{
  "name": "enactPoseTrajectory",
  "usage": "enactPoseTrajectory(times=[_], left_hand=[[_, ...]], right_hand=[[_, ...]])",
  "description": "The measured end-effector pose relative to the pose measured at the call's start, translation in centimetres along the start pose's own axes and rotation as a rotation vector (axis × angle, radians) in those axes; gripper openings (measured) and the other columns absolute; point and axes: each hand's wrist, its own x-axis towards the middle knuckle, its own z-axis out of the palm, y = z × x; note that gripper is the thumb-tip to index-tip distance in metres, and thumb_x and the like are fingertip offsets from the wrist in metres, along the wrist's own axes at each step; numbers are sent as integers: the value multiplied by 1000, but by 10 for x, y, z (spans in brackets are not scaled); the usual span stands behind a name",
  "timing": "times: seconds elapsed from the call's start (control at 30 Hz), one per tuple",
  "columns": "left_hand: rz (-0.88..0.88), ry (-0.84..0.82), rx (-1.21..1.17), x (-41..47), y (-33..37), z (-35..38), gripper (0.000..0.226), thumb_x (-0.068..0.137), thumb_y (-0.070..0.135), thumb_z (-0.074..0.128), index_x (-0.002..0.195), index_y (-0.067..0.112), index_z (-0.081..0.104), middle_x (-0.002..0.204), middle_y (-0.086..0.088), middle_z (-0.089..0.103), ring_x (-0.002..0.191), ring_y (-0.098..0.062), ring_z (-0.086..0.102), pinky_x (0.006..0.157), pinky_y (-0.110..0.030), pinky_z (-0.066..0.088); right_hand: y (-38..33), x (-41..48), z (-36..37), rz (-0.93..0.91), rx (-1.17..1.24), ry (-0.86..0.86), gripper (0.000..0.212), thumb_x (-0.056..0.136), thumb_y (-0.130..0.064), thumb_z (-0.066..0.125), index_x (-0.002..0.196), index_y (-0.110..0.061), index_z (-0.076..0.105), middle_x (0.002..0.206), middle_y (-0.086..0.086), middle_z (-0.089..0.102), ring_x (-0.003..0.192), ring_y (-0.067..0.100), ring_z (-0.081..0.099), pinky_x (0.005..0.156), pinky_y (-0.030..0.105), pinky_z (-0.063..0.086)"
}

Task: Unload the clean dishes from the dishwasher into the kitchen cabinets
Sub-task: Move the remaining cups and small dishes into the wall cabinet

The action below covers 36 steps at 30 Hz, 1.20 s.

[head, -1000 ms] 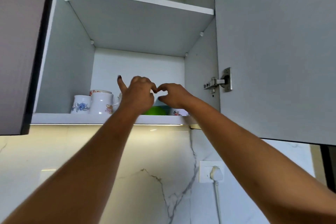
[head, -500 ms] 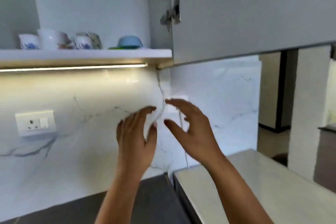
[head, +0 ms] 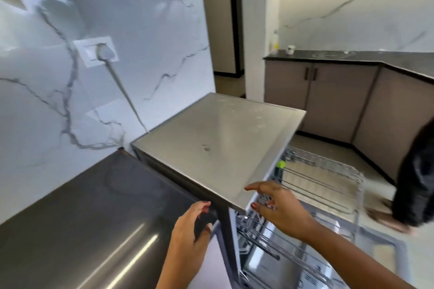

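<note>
The dishwasher [head: 218,138] was found at the centre of the view, its door dropped and both racks drawn out. No dish was carried. The left hand [head: 190,230], at 6 o'clock, was held empty with fingers loosely bent just beside the machine's near corner. The right hand [head: 281,209], at 5 o'clock, was spread open and empty above the upper rack [head: 328,178]. That rack was seen largely bare, only a small green part [head: 280,164] being made out at its inner edge, so the unloading was judged well advanced. What lay in the lower rack [head: 281,248] could not be told through the blur, and no cabinet shelf was shown. The racks were pointed out of the machine toward 4 o'clock, their long axis running from 10 to 4 o'clock. A second person [head: 415,183] was stood at 3 o'clock.
</note>
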Motion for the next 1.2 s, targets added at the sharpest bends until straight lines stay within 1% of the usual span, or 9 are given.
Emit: enactPoseTrajectory(times=[0.23,0.37,0.5,0.67,0.8,0.93,1.0,1.1,1.2], left_hand=[[5,-292,-100,19,52,65,32,88,8,61,109,31,58,109,16,62,105,1,56,91,-18,45],[12,-420,-90,38,80,104,30,89,14,60,116,28,56,112,18,58,103,7,53,87,-14,44],[-35,-498,-46,69,89,153,31,91,19,58,116,36,52,110,17,53,94,3,55,66,-9,43],[-138,-521,-5,127,74,231,37,91,19,57,123,33,48,120,9,46,100,-12,50,83,-30,45],[-258,-485,13,179,47,295,43,90,19,59,129,30,45,127,5,43,112,-13,46,95,-34,42],[-467,-445,-75,239,14,363,49,90,17,57,132,32,38,122,4,42,78,-4,49,65,-22,46],[-478,-348,-90,267,-7,391,46,90,14,58,131,26,41,127,1,42,69,-1,48,46,-15,41],[-467,-168,-135,301,-42,415,40,89,15,58,127,24,48,129,-3,48,89,-15,57,56,-23,45],[-463,-54,-37,323,-73,430,34,87,16,60,120,24,54,119,-3,57,90,-20,60,72,-36,53]], right_hand=[[54,-53,-55,140,-62,104,38,89,-26,63,126,-33,56,132,-12,54,116,1,50,94,14,41],[101,-64,-78,253,-42,95,35,88,-25,63,122,-32,57,131,-7,56,115,8,53,96,25,47],[164,-44,-87,334,-45,19,34,89,-26,62,123,-29,57,125,-2,58,106,10,53,91,27,47],[262,22,-81,380,-40,-130,33,91,-23,59,124,-24,56,130,2,56,116,15,53,99,30,41],[342,97,-66,423,-94,-204,39,90,-16,58,128,-18,53,133,7,54,118,22,53,99,31,42],[411,176,-42,464,-151,-217,47,89,-14,58,134,-21,46,132,7,53,104,25,60,71,23,48],[437,214,-30,475,-204,-205,50,92,-12,54,137,-26,40,137,5,48,108,25,58,75,28,50],[467,265,-14,446,-245,-176,45,93,-11,46,136,-22,38,131,11,51,111,30,56,90,41,52],[490,300,2,457,-257,-159,55,93,-20,48,142,-29,27,120,15,56,102,32,59,84,47,54]])
